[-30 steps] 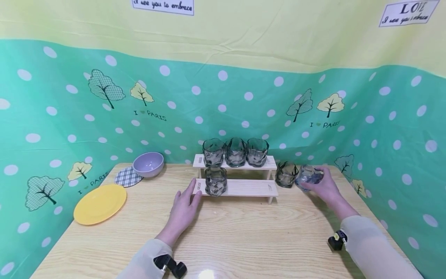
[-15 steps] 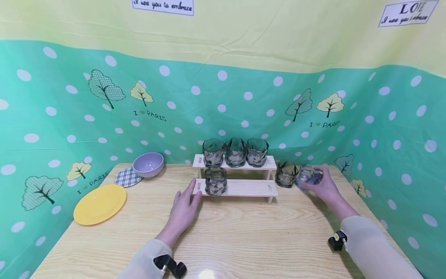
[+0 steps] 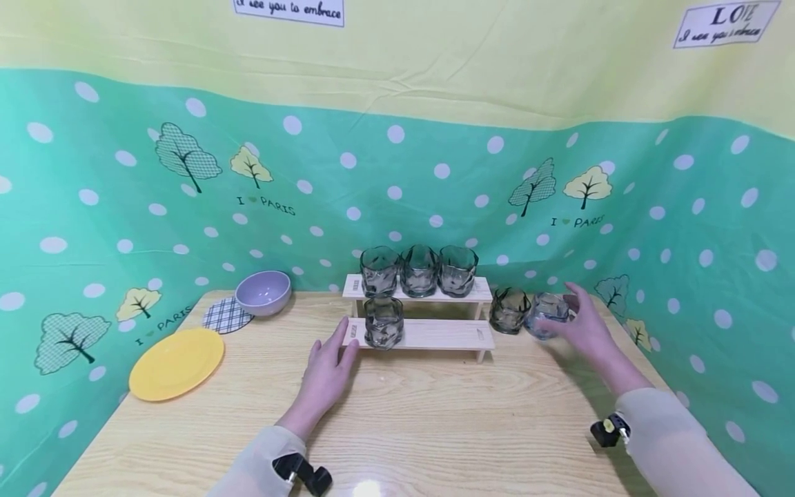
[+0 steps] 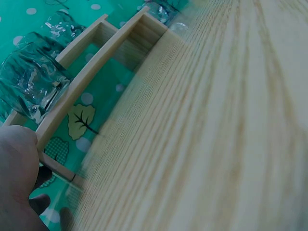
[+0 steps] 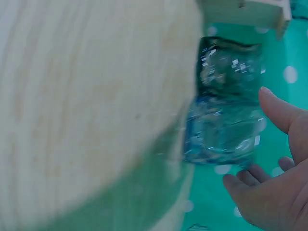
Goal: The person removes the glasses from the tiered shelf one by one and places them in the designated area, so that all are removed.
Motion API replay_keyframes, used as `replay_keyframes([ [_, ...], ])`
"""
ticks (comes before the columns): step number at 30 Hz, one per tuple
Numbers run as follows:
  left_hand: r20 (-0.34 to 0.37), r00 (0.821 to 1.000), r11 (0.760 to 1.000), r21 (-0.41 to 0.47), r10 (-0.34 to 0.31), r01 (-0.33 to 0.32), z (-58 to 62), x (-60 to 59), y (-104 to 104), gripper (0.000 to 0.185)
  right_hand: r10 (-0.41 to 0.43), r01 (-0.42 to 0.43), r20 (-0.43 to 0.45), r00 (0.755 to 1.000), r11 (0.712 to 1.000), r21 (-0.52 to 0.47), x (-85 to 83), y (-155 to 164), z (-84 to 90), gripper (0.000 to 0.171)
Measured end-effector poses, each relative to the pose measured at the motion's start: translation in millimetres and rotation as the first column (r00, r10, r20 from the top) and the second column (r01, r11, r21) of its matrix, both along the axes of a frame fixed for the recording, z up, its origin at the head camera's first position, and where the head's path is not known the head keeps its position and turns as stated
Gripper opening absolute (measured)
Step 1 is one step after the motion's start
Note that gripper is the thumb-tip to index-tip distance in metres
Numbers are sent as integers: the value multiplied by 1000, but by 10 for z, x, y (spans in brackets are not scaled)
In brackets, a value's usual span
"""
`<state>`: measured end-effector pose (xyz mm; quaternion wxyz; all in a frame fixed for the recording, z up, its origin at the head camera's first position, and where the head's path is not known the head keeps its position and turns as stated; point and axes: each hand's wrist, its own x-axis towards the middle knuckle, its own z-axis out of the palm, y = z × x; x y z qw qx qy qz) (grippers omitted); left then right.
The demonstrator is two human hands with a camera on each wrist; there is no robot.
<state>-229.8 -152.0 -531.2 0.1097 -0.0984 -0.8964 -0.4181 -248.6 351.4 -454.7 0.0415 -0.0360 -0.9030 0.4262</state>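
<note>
A bluish clear glass tumbler [image 3: 546,315] is seen standing upright on the table [image 3: 397,421], just right of a grey faceted tumbler [image 3: 509,310] and beside the right end of the two-tier wooden rack [image 3: 435,335]. The right hand [image 3: 584,324] is spread open around it, thumb and fingers straight and apart from the wall in the right wrist view [image 5: 226,130], so nothing is held; whether a fingertip grazes the glass cannot be told. The left hand [image 3: 326,369] is laid flat on the table with its fingertips touching the lower shelf's left end, its grip wide and empty. The tumbler is judged rigid, moderately heavy for its size, smooth yet wavy-walled, and breakable if knocked against its grey neighbour, which appears to touch or nearly touch it. It would best be taken round the mid-wall, thumb on one side and fingers opposite, from the right side where room is free, and lifted straight up.
</note>
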Motion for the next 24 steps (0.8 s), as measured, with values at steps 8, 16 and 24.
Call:
replay_keyframes([
  [8,-10,1000,1000,5,1,-1,4,13,-4,62,9,-8,-70,998,1000,17,56,-139,249,130],
  [16,23,1000,1000,7,-3,3,11,-4,-14,63,32,-33,-110,993,999,-14,127,-350,435,129],
  [24,40,999,1000,4,-2,2,4,-26,-16,63,62,-71,-134,989,995,-66,201,-584,547,122],
])
